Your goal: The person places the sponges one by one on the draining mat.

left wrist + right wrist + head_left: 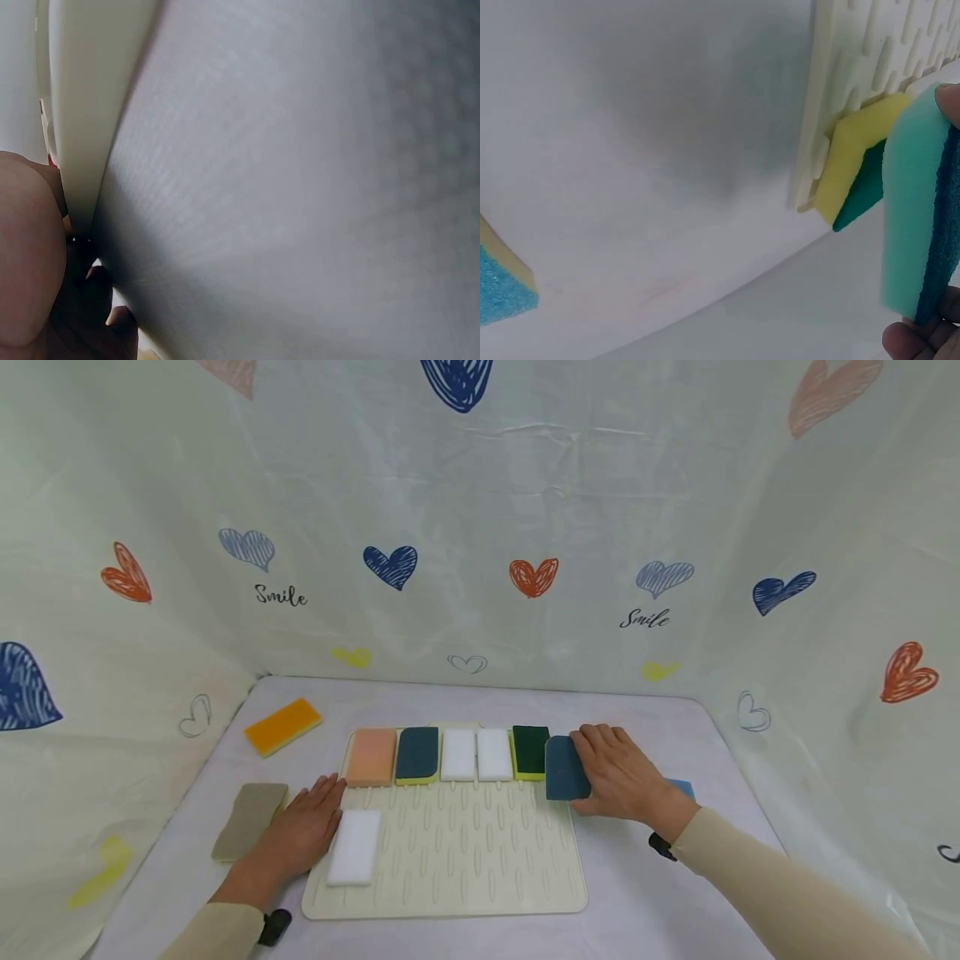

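Note:
My right hand pinches a sponge by its edges, thumb on one end and fingertips on the other. Its dark blue scouring side faces up, and in the right wrist view the sponge shows a mint-green foam layer. It is over the right edge of the cream ridged mat, beside a green-and-yellow sponge. My left hand rests at the mat's left edge, fingers extended, between a white sponge on the mat and a grey-brown sponge.
Along the mat's back edge lie a peach sponge, a blue-and-yellow sponge and two white sponges. An orange sponge lies at the back left. A light blue sponge is partly hidden behind my right wrist.

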